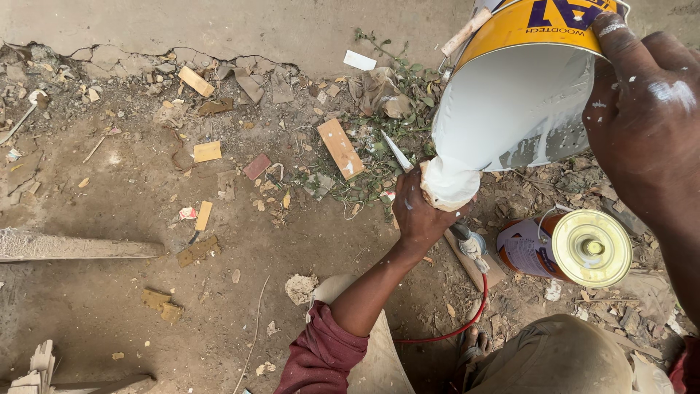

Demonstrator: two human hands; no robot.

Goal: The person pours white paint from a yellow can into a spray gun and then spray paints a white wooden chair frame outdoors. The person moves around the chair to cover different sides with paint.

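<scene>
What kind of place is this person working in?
Probably an outdoor work site, perhaps for carpentry or painting. The bare dirt ground is littered with wood offcuts and rubble. The right hand tilts a yellow paint bucket of white liquid, and a closed tin can lies nearby.

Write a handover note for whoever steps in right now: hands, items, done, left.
Right hand: grips the rim of the yellow paint can, tipped steeply, white paint inside running to the lip.
Left hand: holds a small paint-coated container under the lip, plus a thin blade-like tool.
Nearby: a closed can lying on its side on the dirt ground, red hose beside it.
Done: pour under way, white paint heaped at the container's mouth.
Left: level the can, set both down.
</scene>
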